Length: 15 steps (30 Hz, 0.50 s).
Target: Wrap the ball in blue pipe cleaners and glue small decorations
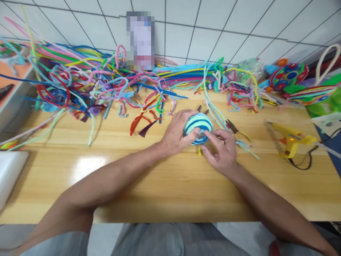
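A round piece wound from blue and mint-green pipe cleaners [198, 121] is held above the wooden table, its ringed side with a pale centre turned toward me. My left hand [177, 133] is closed round its left side, the thumb pressed on the front near the centre. On the right, my right hand [222, 149] touches the lower right of the front with its index fingertip; its thumb sits apart, below the piece. Just behind the right hand lie pliers [232, 125] with dark jaws. A small yellow bit [199, 152] shows under the round piece.
A yellow glue gun [290, 138] with a lit orange light and a cord stands at the right. Heaps of coloured pipe cleaners [106, 83] line the back by the tiled wall [207, 21]. A dark tassel [147, 128] lies left of the hands. A white object [12, 174] sits at the left edge.
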Motion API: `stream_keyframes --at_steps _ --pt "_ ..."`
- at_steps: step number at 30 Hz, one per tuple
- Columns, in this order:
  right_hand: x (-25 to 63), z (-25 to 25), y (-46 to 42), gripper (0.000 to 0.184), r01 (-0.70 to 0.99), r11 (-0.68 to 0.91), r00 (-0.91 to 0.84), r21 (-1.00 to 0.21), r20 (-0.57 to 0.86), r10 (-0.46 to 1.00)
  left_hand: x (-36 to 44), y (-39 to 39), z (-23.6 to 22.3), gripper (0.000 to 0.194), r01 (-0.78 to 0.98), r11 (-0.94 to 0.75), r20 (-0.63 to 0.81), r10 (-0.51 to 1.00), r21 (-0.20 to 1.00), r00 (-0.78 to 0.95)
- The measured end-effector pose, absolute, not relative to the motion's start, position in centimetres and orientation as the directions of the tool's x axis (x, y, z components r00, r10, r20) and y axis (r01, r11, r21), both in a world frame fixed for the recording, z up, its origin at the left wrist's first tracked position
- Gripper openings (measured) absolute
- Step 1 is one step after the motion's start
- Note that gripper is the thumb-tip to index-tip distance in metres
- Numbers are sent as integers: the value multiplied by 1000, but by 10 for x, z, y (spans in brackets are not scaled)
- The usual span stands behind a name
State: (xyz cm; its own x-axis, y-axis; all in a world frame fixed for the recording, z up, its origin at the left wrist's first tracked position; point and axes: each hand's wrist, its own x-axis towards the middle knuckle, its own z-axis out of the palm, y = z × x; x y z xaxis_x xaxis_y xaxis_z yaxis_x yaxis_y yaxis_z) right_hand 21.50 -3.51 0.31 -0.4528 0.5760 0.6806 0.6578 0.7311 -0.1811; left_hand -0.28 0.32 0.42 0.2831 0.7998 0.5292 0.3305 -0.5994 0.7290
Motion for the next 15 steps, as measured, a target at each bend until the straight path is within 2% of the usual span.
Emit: stream_keyframes --at_steps 5,11,15 --pt "214 3 -36 68 645 736 -444 -208 681 582 -4 4 6 47 354 -570 486 820 742 301" --pt "218 3 -36 51 670 708 -448 -225 638 627 -4 5 2 59 385 -557 466 829 736 309" --pt "217 5 -35 56 618 747 -449 -243 671 590 -4 8 -3 58 368 -590 516 808 719 286"
